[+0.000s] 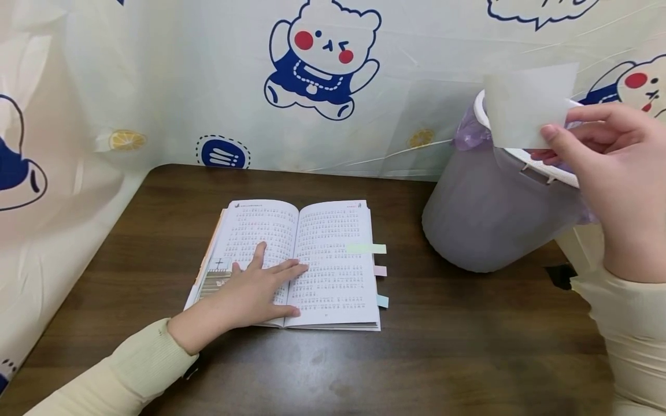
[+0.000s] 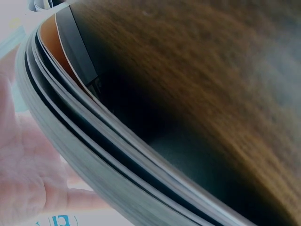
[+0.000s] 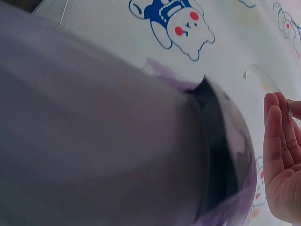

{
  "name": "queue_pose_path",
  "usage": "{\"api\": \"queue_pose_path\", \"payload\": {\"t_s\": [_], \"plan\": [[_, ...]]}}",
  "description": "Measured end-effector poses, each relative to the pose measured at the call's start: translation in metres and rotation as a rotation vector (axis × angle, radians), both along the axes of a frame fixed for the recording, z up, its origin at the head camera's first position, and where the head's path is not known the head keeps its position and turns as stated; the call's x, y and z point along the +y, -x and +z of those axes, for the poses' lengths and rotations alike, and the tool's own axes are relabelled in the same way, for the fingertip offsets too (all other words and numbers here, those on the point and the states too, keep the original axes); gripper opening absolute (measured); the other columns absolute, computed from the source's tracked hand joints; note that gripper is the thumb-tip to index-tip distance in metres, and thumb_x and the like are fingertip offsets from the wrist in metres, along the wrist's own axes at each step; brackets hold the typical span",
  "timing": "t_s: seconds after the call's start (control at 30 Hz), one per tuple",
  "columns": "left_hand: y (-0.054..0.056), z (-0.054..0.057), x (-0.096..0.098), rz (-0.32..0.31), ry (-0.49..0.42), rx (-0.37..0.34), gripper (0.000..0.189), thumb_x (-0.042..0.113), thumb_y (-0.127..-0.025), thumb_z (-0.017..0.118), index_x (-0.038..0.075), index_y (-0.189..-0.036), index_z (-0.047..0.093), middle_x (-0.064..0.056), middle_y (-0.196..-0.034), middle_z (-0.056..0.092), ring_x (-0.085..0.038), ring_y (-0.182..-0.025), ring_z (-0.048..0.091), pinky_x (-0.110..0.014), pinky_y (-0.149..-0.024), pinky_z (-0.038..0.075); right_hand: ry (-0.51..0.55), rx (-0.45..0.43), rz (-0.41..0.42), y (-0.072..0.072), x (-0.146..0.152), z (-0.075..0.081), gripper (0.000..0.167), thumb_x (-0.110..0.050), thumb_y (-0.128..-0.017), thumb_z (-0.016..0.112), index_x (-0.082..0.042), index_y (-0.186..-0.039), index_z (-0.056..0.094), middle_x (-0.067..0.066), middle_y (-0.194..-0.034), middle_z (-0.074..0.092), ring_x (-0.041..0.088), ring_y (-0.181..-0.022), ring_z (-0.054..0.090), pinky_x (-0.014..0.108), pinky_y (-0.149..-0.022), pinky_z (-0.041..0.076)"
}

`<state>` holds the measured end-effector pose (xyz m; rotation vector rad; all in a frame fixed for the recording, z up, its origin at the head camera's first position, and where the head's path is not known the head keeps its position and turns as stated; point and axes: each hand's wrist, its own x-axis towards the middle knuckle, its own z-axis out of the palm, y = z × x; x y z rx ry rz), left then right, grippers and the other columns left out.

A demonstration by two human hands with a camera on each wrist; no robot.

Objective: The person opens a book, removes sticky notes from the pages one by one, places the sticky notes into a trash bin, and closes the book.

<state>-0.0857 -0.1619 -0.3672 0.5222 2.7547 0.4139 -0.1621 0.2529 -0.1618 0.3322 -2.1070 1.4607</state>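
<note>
An open book point(image 1: 333, 289) with printed pages lies on the wooden table. My left hand point(image 1: 250, 294) rests spread across its left page and centre fold, fingers straight; the left wrist view shows the book's curved page edges point(image 2: 94, 141) close up beside the palm. Off to the right, my right hand point(image 1: 619, 150) pinches a square piece of pale paper point(image 1: 531, 107) between thumb and fingers. The paper is above the rim of a grey trash bin point(image 1: 478, 214). In the right wrist view, the paper point(image 3: 261, 75) appears thin and curled at the fingertips.
Green, pink and blue sticky tabs point(image 1: 381, 271) stick out from the book's right edge. A purple bag point(image 1: 470, 133) lines the bin, which leans on the table's right side. A curtain point(image 1: 208, 75) printed with bears hangs behind the table point(image 1: 416, 358).
</note>
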Motion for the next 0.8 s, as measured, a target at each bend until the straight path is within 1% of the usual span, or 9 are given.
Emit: {"api": "queue_pose_path", "payload": {"t_s": [0.07, 0.13, 0.23, 0.33, 0.4, 0.53, 0.67, 0.73, 0.8], "plan": [[0.0, 0.0, 0.0, 0.0, 0.0, 0.002, 0.082, 0.061, -0.084, 0.076, 0.028, -0.154, 0.049, -0.002, -0.159, 0.045, -0.065, -0.145, 0.009, -0.091, -0.088, 0.02, -0.061, -0.012, -0.092, 0.001, 0.005, 0.001, 0.021, -0.003, -0.088, 0.079, -0.003, -0.109, 0.077, -0.009, -0.085, 0.076, 0.001, -0.07, 0.072, 0.011, -0.07, 0.052], [0.0, 0.0, 0.0, 0.001, 0.001, 0.002, 0.082, 0.061, -0.084, 0.076, 0.028, -0.155, 0.049, -0.003, -0.159, 0.045, -0.065, -0.145, 0.009, -0.091, -0.088, 0.02, -0.085, 0.004, -0.138, 0.003, 0.011, 0.002, 0.017, -0.003, -0.09, 0.078, -0.006, -0.107, 0.078, -0.011, -0.084, 0.076, 0.0, -0.07, 0.071, 0.01, -0.068, 0.05], [0.0, 0.001, 0.0, 0.003, 0.004, 0.001, 0.082, 0.061, -0.084, 0.076, 0.028, -0.155, 0.049, -0.003, -0.159, 0.045, -0.064, -0.145, 0.009, -0.091, -0.088, 0.021, -0.063, 0.027, -0.139, 0.006, 0.02, 0.0, 0.014, 0.0, -0.09, 0.076, -0.007, -0.102, 0.078, -0.011, -0.079, 0.075, -0.001, -0.067, 0.071, 0.009, -0.067, 0.05], [0.0, 0.001, -0.001, 0.006, 0.006, 0.0, 0.082, 0.061, -0.084, 0.076, 0.028, -0.155, 0.048, -0.003, -0.159, 0.045, -0.064, -0.145, 0.009, -0.091, -0.089, 0.021, -0.052, 0.017, -0.164, 0.008, 0.027, -0.001, 0.012, -0.001, -0.091, 0.075, -0.009, -0.1, 0.077, -0.012, -0.075, 0.074, -0.002, -0.065, 0.069, 0.009, -0.067, 0.05], [0.0, 0.001, 0.0, 0.006, 0.006, 0.001, 0.082, 0.06, -0.084, 0.076, 0.028, -0.155, 0.048, -0.003, -0.159, 0.045, -0.064, -0.145, 0.009, -0.091, -0.089, 0.021, -0.087, -0.01, -0.223, 0.008, 0.032, -0.001, 0.012, -0.004, -0.093, 0.075, -0.014, -0.097, 0.076, -0.016, -0.072, 0.072, -0.004, -0.064, 0.068, 0.008, -0.066, 0.049], [-0.001, 0.001, 0.0, 0.007, 0.006, 0.002, 0.082, 0.061, -0.085, 0.076, 0.028, -0.155, 0.048, -0.002, -0.159, 0.045, -0.064, -0.145, 0.009, -0.091, -0.09, 0.02, -0.09, -0.039, -0.262, 0.011, 0.039, -0.002, 0.019, -0.005, -0.093, 0.075, -0.023, -0.091, 0.073, -0.019, -0.067, 0.069, -0.006, -0.06, 0.065, 0.007, -0.058, 0.045], [-0.001, 0.002, 0.0, 0.009, 0.004, 0.001, 0.081, 0.06, -0.085, 0.076, 0.028, -0.155, 0.049, -0.002, -0.159, 0.045, -0.064, -0.146, 0.009, -0.091, -0.09, 0.02, -0.134, -0.06, -0.281, 0.015, 0.045, -0.004, 0.025, -0.006, -0.093, 0.075, -0.03, -0.088, 0.071, -0.023, -0.065, 0.066, -0.009, -0.059, 0.062, 0.006, -0.057, 0.043], [-0.001, 0.003, 0.001, 0.008, 0.005, 0.0, 0.081, 0.06, -0.085, 0.076, 0.028, -0.155, 0.049, -0.002, -0.158, 0.045, -0.064, -0.145, 0.009, -0.091, -0.09, 0.02, -0.149, -0.083, -0.283, 0.018, 0.048, -0.005, 0.027, -0.007, -0.094, 0.074, -0.033, -0.086, 0.071, -0.024, -0.065, 0.065, -0.01, -0.059, 0.061, 0.005, -0.058, 0.043], [-0.001, 0.003, 0.001, 0.005, 0.007, 0.003, 0.082, 0.06, -0.085, 0.076, 0.028, -0.155, 0.049, -0.002, -0.158, 0.045, -0.064, -0.145, 0.01, -0.091, -0.09, 0.021, -0.165, -0.107, -0.282, 0.02, 0.052, -0.005, 0.029, -0.008, -0.095, 0.073, -0.035, -0.085, 0.07, -0.025, -0.064, 0.064, -0.011, -0.059, 0.061, 0.005, -0.056, 0.043]]}}
